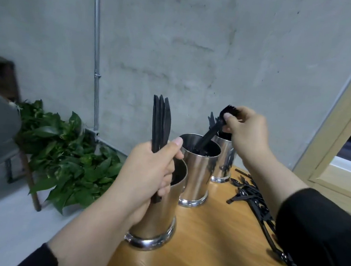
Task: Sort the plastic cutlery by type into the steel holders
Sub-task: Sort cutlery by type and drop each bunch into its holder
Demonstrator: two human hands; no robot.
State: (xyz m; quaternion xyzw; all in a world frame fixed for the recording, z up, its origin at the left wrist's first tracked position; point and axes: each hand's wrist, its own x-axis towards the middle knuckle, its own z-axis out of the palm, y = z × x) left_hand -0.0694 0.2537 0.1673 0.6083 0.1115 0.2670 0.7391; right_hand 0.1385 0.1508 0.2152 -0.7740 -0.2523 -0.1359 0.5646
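1. Far left, off the surface: potted plant (pixel 68 156) on the floor by the wall. Not part of the job.
2. Left hand (pixel 150 173) grips a bundle of black knives (pixel 160 122), fingers wrapped tight round the handles, blades pointing up. It sits right over the near holder (pixel 161 222), hiding most of the rim; can't tell what's inside.
3. Middle holder (pixel 198 174) stands just behind the near one, w/ dark cutlery in it.
4. Right hand (pixel 246 131) pinches the head end of a black fork (pixel 211 132) btwn thumb and fingertips, other fingers curled. Handle end angles down into the middle holder's mouth; looks like a drop-in under way, so this holder is prob. the fork one.
5. Far holder (pixel 223 166) is just beside the middle one, partly behind the right hand, w/ a few pieces sticking up.
6. Right of the holders: loose pile of cutlery (pixel 250 197) on the wooden surface (pixel 211 255), trailing under the right sleeve. Plenty unsorted, so the task is prob. around mid-way.
7. Doing this step well: keep the fork near vertical, let the handle clear the rim, release only once it's inside so it doesn't tip the holder. Then lower the knives as one bundle, handles first, into their own holder; the steel is slick, so steady the base if it rocks.
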